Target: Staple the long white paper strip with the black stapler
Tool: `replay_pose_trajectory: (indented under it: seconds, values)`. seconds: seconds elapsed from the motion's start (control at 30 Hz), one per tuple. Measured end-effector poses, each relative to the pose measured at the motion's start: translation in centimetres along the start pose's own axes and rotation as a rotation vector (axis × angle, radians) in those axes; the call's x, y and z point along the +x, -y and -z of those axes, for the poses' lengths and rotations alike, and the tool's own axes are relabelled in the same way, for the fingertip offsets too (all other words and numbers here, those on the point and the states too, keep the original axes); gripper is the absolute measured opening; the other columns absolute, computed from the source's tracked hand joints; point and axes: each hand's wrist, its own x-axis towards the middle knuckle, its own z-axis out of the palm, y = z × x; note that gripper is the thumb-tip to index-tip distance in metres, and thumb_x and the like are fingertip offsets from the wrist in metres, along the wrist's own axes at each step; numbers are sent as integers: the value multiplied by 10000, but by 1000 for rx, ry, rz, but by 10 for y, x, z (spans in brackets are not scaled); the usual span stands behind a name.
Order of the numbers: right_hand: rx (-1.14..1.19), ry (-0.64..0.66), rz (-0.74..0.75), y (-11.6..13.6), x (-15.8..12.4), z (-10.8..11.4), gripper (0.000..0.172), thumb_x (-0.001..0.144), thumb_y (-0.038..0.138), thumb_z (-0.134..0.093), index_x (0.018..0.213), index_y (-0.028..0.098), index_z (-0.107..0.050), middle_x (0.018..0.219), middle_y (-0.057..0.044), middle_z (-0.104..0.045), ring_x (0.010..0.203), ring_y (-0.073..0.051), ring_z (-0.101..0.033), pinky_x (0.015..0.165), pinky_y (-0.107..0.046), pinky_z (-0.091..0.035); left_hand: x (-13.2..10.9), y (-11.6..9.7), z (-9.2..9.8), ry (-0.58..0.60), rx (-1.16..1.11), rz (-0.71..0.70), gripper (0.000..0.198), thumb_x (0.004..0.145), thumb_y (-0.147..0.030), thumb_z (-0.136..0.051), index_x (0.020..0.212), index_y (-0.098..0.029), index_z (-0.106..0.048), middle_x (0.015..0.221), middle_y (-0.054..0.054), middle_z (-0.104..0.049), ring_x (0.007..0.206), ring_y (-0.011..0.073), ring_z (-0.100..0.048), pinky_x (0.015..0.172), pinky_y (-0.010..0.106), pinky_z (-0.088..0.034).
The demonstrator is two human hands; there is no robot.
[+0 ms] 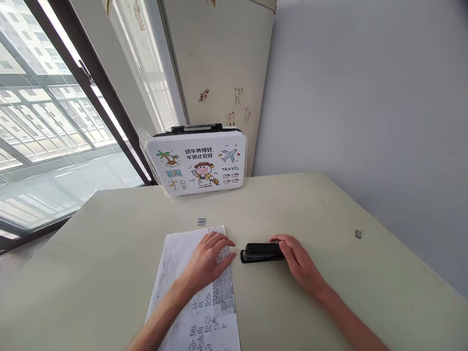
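Black stapler (261, 252) lies on the bench (329, 302), just right of the paper (179, 278). Right hand (298, 261) closes loosely around its rear end, hiding that end. Left hand (210, 257) lies flat, fingers spread, on the paper's top right corner. Paper's lower edge is cut off; its print is unreadable.

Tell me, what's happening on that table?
A person is at a pale table. Their left hand lies flat and open on a printed paper. Their right hand is on the back end of a black stapler lying beside the paper; I can't tell whether it is gripping it. A strip of staples sits just past the paper, a small grey piece lies off to the right, and a white cartoon case stands at the far edge.
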Motion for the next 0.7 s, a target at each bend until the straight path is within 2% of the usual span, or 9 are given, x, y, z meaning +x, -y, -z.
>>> replay_pose_trajectory:
  seconds: [0.13, 0.27, 0.37, 0.53, 0.6, 0.7]
  values:
    - [-50, 116, 78, 3, 0, 2, 349, 1010, 543, -544, 1258, 311, -626, 1259, -63, -678, 1165, -261, -622, 975, -407, -544, 16, -14, -24, 74, 69, -38, 226, 981, -434, -674, 1094, -241, -697, 1097, 72, -709, 1012, 278, -641, 888, 445, -518]
    - [-77, 131, 78, 1, 1, 8, 291, 1014, 508, -563, 1219, 314, -633, 1216, -45, -693, 1134, -249, -632, 971, -397, -539, 17, -11, -31, 64, 93, -46, 177, 1009, -397, -644, 1009, -228, -697, 1062, 63, -722, 997, 271, -643, 865, 436, -511]
    - [-80, 145, 82, -2, 3, 13, 278, 1016, 497, -564, 1214, 315, -634, 1206, -48, -696, 1130, -255, -631, 988, -407, -529, 9, -7, -22, 57, 68, -28, 197, 1016, -425, -624, 1023, -246, -705, 1053, 60, -724, 991, 267, -650, 871, 426, -519]
    - [-84, 146, 71, -5, 3, 16, 279, 1005, 504, -577, 1204, 318, -636, 1178, -46, -700, 1084, -257, -633, 960, -412, -532, -2, 11, 6, 86, 34, -8, 262, 1005, -499, -620, 1107, -276, -714, 1121, 56, -721, 1045, 262, -654, 933, 425, -517]
    - [-84, 142, 65, -5, 3, 15, 288, 1000, 513, -578, 1201, 314, -636, 1164, -48, -701, 1058, -255, -636, 942, -411, -537, -1, 26, 16, 23, 62, 58, 312, 1002, -534, -601, 1148, -277, -701, 1129, 57, -726, 1071, 273, -652, 948, 435, -518]
    - [-81, 137, 59, -5, 3, 14, 309, 988, 532, -584, 1185, 301, -639, 1153, -63, -704, 1034, -263, -641, 926, -421, -543, 4, 55, 26, -138, 184, 217, 326, 1036, -519, -504, 1104, -264, -693, 1086, 71, -726, 1066, 290, -646, 938, 455, -520]
